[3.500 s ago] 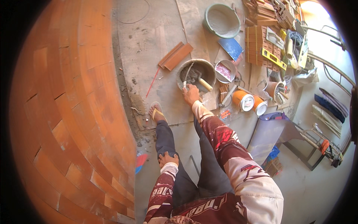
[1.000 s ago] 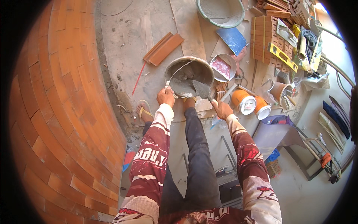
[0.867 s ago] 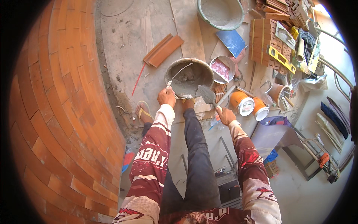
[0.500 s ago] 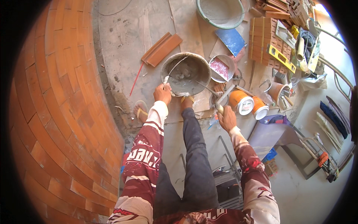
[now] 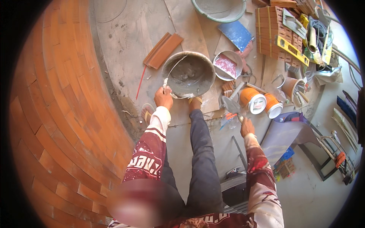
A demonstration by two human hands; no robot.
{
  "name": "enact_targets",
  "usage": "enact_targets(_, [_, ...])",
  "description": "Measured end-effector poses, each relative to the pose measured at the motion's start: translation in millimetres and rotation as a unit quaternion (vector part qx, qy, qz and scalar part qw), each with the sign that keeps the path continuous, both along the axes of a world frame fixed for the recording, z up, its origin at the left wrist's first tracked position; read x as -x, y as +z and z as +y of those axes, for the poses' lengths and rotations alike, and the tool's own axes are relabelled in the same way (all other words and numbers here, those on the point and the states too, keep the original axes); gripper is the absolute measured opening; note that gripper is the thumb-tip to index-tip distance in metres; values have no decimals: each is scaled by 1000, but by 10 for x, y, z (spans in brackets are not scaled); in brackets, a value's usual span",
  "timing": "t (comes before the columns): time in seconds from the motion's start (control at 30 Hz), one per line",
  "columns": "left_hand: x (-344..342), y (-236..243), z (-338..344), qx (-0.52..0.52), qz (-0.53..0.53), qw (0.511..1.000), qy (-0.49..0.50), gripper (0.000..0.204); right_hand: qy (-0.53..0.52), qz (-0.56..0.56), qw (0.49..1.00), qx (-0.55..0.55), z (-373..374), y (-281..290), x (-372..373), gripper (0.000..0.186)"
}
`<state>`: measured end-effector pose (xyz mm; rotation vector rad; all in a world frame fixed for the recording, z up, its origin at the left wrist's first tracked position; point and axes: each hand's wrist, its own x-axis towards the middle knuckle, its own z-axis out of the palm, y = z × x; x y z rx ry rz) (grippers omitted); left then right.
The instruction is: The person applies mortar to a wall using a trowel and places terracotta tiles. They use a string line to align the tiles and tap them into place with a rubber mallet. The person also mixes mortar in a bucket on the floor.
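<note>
My left hand point(image 5: 164, 97) is closed around the grip of the wire handle point(image 5: 165, 82) at the near left of a round bucket point(image 5: 208, 73). Wet grey mortar point(image 5: 189, 70) lies in the bottom of this bucket. Off to the right, my right hand point(image 5: 247, 127) grips a trowel point(image 5: 231, 106) by its handle. The trowel's grey blade points away and left, apart from the bucket, and its face shows. Beside the bucket's right rim is a white pail point(image 5: 237, 62) with a pink and white bag or lump in it.
A brick wall point(image 5: 57, 114) curves along the left. Orange tiles point(image 5: 163, 51) lie beyond the bucket; a larger tub point(image 5: 220, 17) stands farther back. To the right are orange-and-white buckets point(image 5: 254, 100), stacked hollow bricks point(image 5: 266, 34), a yellow level point(image 5: 292, 50) and a rolled sheet point(image 5: 279, 133).
My right hand and the trowel have moved right and nearer to me, and the blade has turned to show its flat face. My left hand stays on the bucket's handle.
</note>
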<state>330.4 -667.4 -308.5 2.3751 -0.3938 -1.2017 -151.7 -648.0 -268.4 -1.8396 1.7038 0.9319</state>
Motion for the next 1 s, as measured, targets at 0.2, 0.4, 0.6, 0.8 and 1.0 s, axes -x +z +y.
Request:
enact_targets(0.2, [172, 211, 50, -11, -59, 996, -72, 34, -211, -221, 951, 50, -245, 786, -848, 42])
enact_targets(0.4, [733, 472, -149, 46, -18, 993, -106, 26, -185, -465, 865, 12, -780, 249, -2530, 39])
enact_targets(0.6, [344, 892, 147, -1, 4, 1000, -30, 28, -435, -585, 642, -237, -1143, 184, -3650, 30])
enact_targets(0.8, [393, 1637, 2368, -85, -15, 996, 22, 33, -346, -468, 813, 11, -1158, 16, -3413, 22])
enact_targets(1.0, [1018, 3141, 4383, -232, -67, 935, 259, 31, -428, -441, 787, -54, -1371, 817, -2917, 24])
